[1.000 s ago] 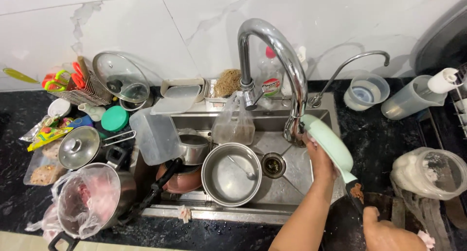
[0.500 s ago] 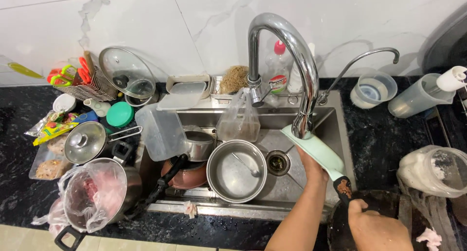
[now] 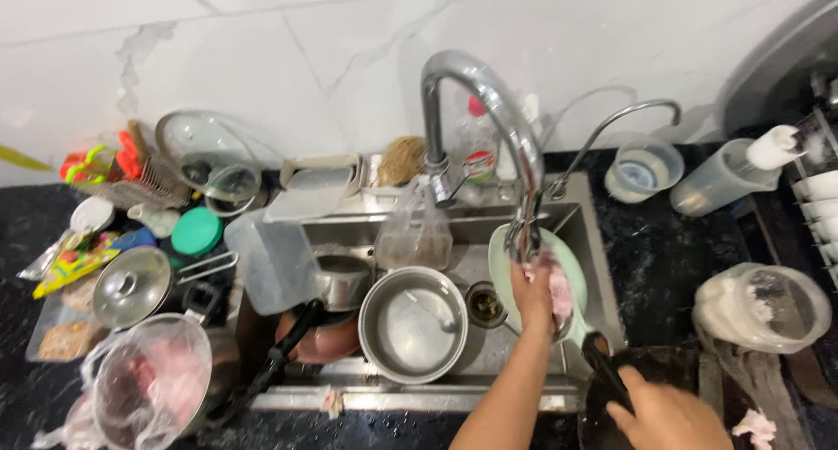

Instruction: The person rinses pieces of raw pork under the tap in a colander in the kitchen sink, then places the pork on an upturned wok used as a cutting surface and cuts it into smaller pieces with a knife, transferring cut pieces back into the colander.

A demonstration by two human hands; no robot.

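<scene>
A pale green frying pan (image 3: 504, 251) with a black handle (image 3: 601, 363) is held tilted over the right side of the steel sink (image 3: 604, 267), right under the spout of the tall chrome faucet (image 3: 489, 92). My left hand (image 3: 529, 295) presses a soft pink lump (image 3: 559, 291) against the pan's inside. My right hand (image 3: 668, 415) grips the handle's end at the lower right. Whether water is running cannot be told.
A steel pot (image 3: 413, 323), a dark pan and a clear plastic tub (image 3: 272, 258) fill the sink's left. Lids, a bagged bowl of pink stuff (image 3: 148, 384) and utensils crowd the left counter. Right of the sink stand a clear jar (image 3: 764, 306) and a jug (image 3: 644, 168).
The pan has turned from edge-on to face up beneath the spout. My left hand now rests inside it on the pink lump. My right hand stays on the handle.
</scene>
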